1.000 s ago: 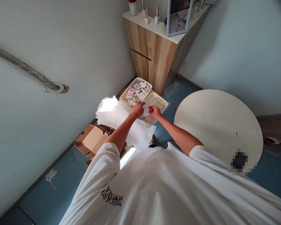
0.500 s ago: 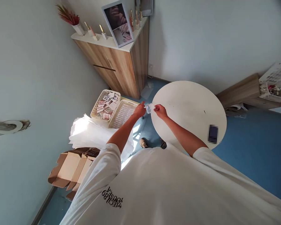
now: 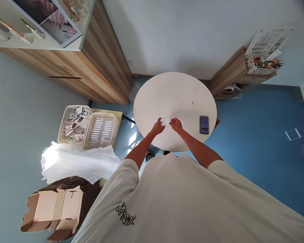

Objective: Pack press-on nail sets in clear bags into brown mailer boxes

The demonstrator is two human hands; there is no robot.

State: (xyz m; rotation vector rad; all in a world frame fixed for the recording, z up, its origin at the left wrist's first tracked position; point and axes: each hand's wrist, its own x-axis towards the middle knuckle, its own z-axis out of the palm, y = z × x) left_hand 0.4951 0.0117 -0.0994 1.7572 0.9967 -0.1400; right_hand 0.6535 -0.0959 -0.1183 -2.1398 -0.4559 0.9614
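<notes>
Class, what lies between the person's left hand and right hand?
In the head view, a small piece, apparently clear plastic, lies between the left hand and the right hand, which pinches its edge; the round table shows behind.

Count: you have two hands in view, left hand [image 3: 158, 128] and right hand [image 3: 176, 125], with one clear piece [image 3: 166, 121] between them. One round table [image 3: 177, 91], one dark device [image 3: 204, 125]. Baskets, three: card basket [image 3: 61, 126], tray basket [image 3: 114, 133], shelf basket [image 3: 262, 71]. One wood-grain cabinet [image 3: 106, 57], one picture frame [image 3: 62, 28], one printed chart [image 3: 270, 40]. Your cards [image 3: 68, 130] and white sheets [image 3: 86, 165] overlap: several of each, exact number unreadable.
</notes>
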